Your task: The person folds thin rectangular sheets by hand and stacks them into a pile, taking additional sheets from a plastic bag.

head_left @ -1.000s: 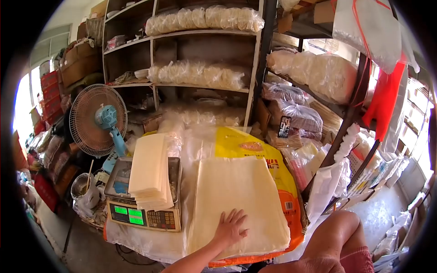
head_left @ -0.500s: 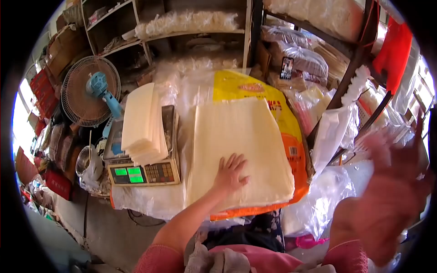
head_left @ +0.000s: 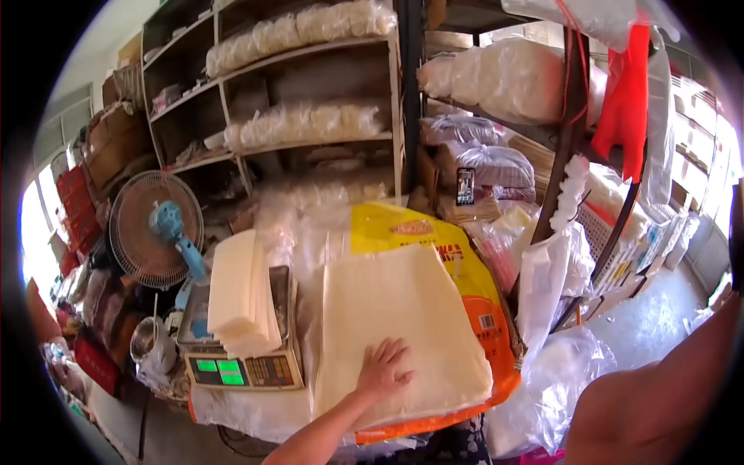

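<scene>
Plastic-covered table (head_left: 256,408) with a scale (head_left: 275,370), a yellow-orange sack (head_left: 484,306) and a pale sheet stack (head_left: 391,306).

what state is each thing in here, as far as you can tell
left hand: fingers spread, palm down on sheets
sheets: stacked flat
sack: spread beneath sheets
scale: on, display lit
strips: piled on scale
fan: upright, spinning unclear
phone: upright, screen lit

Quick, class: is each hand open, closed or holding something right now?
Left hand: open, resting on the pale sheets.
Right hand: out of view, cannot be told.
</scene>
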Motion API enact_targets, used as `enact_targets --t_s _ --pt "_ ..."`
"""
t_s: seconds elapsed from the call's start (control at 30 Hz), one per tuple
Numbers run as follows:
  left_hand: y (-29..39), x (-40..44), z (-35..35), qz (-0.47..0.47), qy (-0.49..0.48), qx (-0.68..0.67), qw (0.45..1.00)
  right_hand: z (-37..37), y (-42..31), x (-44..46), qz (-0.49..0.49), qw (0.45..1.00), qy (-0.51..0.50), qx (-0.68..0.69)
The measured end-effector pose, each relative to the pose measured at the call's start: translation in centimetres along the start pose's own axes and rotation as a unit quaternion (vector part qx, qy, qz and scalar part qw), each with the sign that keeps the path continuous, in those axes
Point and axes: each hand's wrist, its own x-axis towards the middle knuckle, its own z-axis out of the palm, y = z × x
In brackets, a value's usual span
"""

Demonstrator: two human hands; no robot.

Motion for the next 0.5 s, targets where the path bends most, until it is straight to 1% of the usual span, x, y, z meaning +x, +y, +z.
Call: enact_targets --t_s 0.07,0.1,0.13,0.2,0.23,0.3,0.33,0.37,0.4,0.43,0.5 --pt "-0.9 -0.4 -0.7 0.017 -0.018 -0.07 0.997 0.3 0.7 -0.5 0.006 1.0 -0.001 0.011" --pt "-2.6 -0.4 0.3 0.033 0.005 -0.127 0.991 0.5 0.9 -0.8 0.005 1.0 0.007 0.009" --pt "-2.1 -1.0 -0.7 0.022 0.019 -0.17 0.985 0.5 0.9 -0.8 0.001 1.0 0.014 0.006" --pt "-0.7 -4.0 -3.6 -0.041 0.064 -0.254 0.964 0.3 0.8 -0.6 -0.015 0.999 0.033 -0.005" --pt "-0.2 -5.4 -4.9 -0.033 0.083 -0.223 0.971 0.3 0.5 -0.4 -0.027 0.998 0.047 -0.017" --pt "-1.3 -9.0 -5.3 -0.035 0.137 -0.176 0.974 0.0 -0.2 0.3 -0.066 0.993 0.09 -0.047" --pt "-2.5 -11.1 -4.6 -0.059 0.169 -0.17 0.969 0.1 -0.5 0.8 -0.075 0.989 0.114 -0.06" --pt "-2.2 -12.6 -5.0 -0.087 0.209 -0.192 0.955 0.3 -0.6 1.4 -0.076 0.985 0.14 -0.071" --pt "-1.8 -14.3 -5.4 -0.126 0.214 -0.223 0.943 0.9 -0.4 1.9 -0.072 0.981 0.162 -0.074" --pt "-1.8 -15.2 -5.5 -0.161 0.243 -0.248 0.924 1.5 0.3 2.4 -0.069 0.979 0.174 -0.079" --pt "-2.3 -16.1 -4.1 -0.216 0.244 -0.421 0.846 2.9 2.3 3.4 -0.048 0.979 0.179 -0.09"
